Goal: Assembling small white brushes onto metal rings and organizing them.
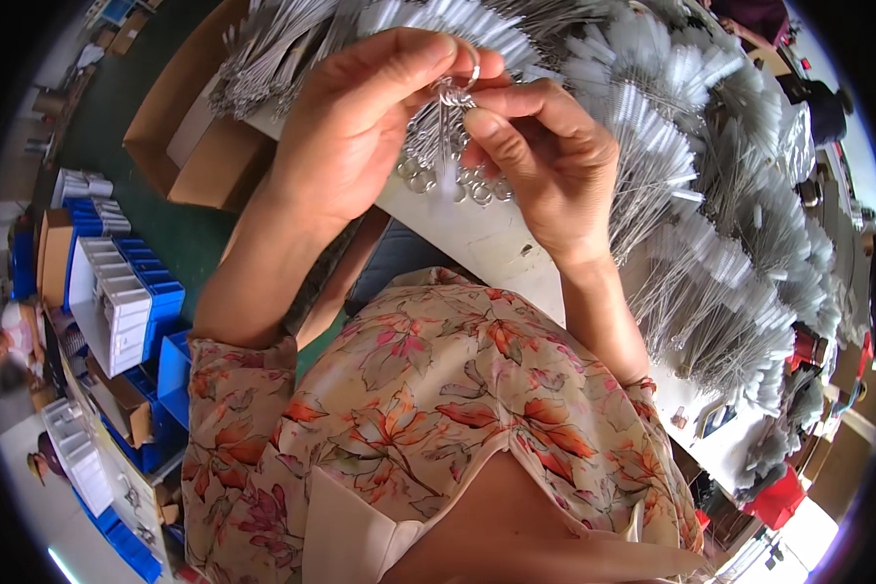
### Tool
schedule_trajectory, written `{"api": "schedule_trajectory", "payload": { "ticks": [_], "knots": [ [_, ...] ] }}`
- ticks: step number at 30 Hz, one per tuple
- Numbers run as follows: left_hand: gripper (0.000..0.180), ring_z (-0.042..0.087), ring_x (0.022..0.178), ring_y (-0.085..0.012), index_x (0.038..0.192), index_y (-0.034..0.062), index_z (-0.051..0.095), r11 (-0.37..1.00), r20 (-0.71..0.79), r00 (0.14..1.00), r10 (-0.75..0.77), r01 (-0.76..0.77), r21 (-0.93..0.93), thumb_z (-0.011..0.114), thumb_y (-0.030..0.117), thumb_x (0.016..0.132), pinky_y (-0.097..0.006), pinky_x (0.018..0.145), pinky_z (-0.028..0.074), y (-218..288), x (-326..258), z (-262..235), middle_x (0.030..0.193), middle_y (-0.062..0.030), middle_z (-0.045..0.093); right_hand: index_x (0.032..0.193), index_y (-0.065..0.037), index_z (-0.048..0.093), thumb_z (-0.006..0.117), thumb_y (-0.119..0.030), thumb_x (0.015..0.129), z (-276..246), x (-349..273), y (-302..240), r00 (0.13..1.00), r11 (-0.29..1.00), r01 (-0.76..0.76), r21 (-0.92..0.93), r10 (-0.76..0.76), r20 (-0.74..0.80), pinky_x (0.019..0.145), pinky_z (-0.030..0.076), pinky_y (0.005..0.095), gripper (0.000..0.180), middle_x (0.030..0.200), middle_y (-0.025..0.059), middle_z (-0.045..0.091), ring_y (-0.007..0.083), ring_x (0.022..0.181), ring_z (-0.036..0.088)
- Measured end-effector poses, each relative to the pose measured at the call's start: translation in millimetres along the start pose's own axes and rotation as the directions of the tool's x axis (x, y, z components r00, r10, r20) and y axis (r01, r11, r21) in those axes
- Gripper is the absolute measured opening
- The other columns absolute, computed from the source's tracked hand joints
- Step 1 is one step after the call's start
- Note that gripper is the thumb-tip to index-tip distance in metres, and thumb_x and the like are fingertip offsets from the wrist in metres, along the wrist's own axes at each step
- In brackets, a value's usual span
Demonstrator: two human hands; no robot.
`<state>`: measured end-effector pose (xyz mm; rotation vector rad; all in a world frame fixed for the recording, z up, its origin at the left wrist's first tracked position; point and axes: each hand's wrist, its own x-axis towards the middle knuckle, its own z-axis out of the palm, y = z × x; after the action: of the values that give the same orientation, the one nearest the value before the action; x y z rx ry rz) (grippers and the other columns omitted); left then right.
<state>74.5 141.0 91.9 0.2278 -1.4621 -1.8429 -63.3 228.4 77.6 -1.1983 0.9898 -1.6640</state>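
Above the table edge, both hands meet at a metal split ring point(473, 74). My left hand point(346, 131) is closed, its thumb and fingers pinching the ring. Several thin wire brushes point(446, 141) hang below it, their looped ends gathered at the ring. My right hand point(560, 161) pinches those loops from the other side between thumb and index finger. The fingers partly hide the ring, so I cannot tell how many loops are threaded on it. Beneath the hands, a scatter of loose metal rings point(481, 192) lies on the white tabletop point(457, 234).
Large heaps of wire brushes point(642, 146) with pale bristles cover the table's far side and right. A brown cardboard box point(214, 170) stands left of the table. Blue and white bins point(117, 302) line the far left. A red bag point(777, 498) sits at lower right.
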Motion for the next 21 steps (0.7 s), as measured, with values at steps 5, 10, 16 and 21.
{"api": "schedule_trajectory", "payload": {
  "ticks": [5,10,16,21],
  "knots": [
    [0.019,0.057,0.097,-0.0239,0.095,-0.0010,0.059,0.992,-0.176,0.979,0.104,-0.115,-0.053,0.047,0.013,0.090,-0.035,0.087,0.043,5,-17,-1,0.097,-0.0138,0.062,0.085,0.001,0.064,0.068,-0.001,0.074,23,5,23,0.957,0.914,0.264,-0.309,-0.288,-0.033,0.062,0.049,0.0225,0.012,0.080,0.0062,0.061,0.0110,0.067,0.060],
    [0.016,0.061,0.063,-0.0157,0.091,-0.0065,0.061,0.984,-0.274,0.957,0.096,-0.050,0.170,0.054,0.007,0.087,-0.025,0.056,0.050,49,-41,-35,0.085,-0.0149,0.064,0.089,0.001,0.063,0.066,-0.004,0.078,27,-4,40,0.996,0.950,0.087,-0.300,-0.088,0.010,0.067,0.049,0.0217,0.013,0.082,0.0050,0.062,0.0109,0.075,0.060],
    [0.019,0.056,0.061,-0.0103,0.085,0.0008,0.057,0.619,-0.164,0.942,-0.293,0.318,0.719,0.048,0.016,0.091,-0.023,0.058,0.046,52,-103,-109,0.081,-0.0056,0.061,0.088,0.002,0.061,0.061,0.002,0.080,-3,-41,56,0.993,0.896,-0.066,-0.438,0.104,0.063,0.067,0.048,0.0213,0.008,0.081,0.0066,0.063,0.0104,0.072,0.060],
    [0.017,0.062,0.070,-0.0277,0.079,0.0034,0.058,-0.024,-0.232,0.882,-0.409,0.244,0.970,0.049,0.018,0.079,-0.041,0.064,0.046,-102,-181,-190,0.074,-0.0147,0.062,0.088,0.003,0.061,0.059,0.005,0.078,-8,-67,82,0.934,0.864,-0.307,-0.399,0.354,0.047,0.064,0.047,0.0216,0.011,0.077,0.0061,0.062,0.0098,0.069,0.059]
  ]
}}
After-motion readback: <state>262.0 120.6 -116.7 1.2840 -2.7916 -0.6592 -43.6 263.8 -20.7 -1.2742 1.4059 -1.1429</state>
